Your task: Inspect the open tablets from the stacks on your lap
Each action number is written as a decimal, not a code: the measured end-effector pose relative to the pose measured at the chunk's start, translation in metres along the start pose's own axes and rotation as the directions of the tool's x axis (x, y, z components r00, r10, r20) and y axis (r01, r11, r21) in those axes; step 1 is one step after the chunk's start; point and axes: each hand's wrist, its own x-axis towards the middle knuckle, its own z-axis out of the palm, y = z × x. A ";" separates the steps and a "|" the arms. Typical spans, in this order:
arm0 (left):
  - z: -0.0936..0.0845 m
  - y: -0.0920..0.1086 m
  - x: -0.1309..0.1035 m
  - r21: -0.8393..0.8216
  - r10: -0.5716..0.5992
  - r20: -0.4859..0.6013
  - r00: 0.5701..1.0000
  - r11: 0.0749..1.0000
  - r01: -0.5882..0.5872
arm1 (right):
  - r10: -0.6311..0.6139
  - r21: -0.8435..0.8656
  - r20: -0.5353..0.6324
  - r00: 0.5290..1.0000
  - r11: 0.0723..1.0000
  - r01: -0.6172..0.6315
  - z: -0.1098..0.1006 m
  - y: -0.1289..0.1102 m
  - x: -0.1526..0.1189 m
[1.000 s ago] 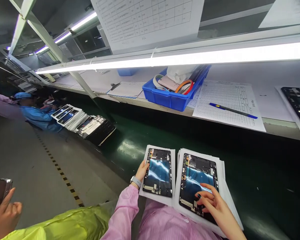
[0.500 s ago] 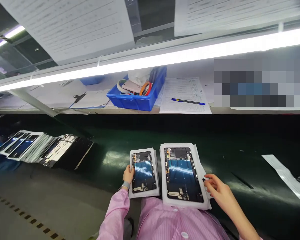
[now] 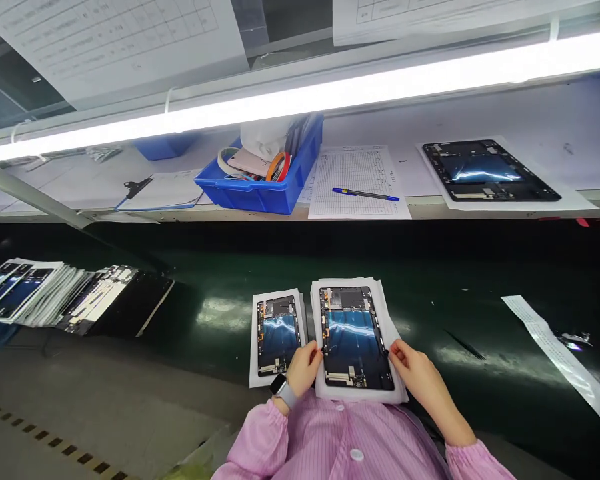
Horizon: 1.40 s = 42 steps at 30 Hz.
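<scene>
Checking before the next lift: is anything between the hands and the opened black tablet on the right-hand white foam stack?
Nothing visible: the left hand and right hand already touch the sides of the opened black tablet atop the white foam stack.

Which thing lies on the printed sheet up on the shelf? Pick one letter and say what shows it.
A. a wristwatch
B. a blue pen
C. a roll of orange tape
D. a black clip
B: the blue pen lies across the printed sheet, to the right of the blue bin; nothing else rests on that sheet.
</scene>
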 end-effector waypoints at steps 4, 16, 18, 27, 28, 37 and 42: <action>0.003 0.020 -0.012 -0.058 -0.011 -0.049 0.999 0.998 0.008 | -0.004 -0.060 -0.001 1.000 0.998 0.004 -0.001 -0.005 0.001; 0.013 0.056 0.009 -0.510 -0.078 0.173 0.982 0.846 0.157 | -0.055 -0.008 0.001 0.998 0.998 0.055 -0.010 -0.008 0.001; 0.016 0.056 0.013 -0.527 -0.054 0.186 0.981 0.838 0.146 | -0.051 0.015 0.000 0.999 0.999 0.051 -0.010 -0.008 0.002; 0.014 0.031 0.006 -0.579 -0.026 0.236 0.971 0.799 0.162 | -0.049 0.124 0.010 0.999 0.991 0.048 -0.003 -0.003 0.006; 0.014 0.030 0.006 -0.581 -0.023 0.246 0.969 0.797 0.166 | -0.052 0.134 0.014 0.999 0.990 0.050 -0.003 -0.001 0.007; 0.014 0.029 0.007 -0.593 0.039 0.271 0.962 0.793 0.135 | -0.084 0.179 -0.061 0.995 0.979 0.094 0.005 0.012 0.012; 0.017 0.027 0.009 -0.593 -0.002 0.260 0.966 0.789 0.161 | -0.138 0.142 -0.210 0.968 0.975 0.170 -0.005 -0.005 0.054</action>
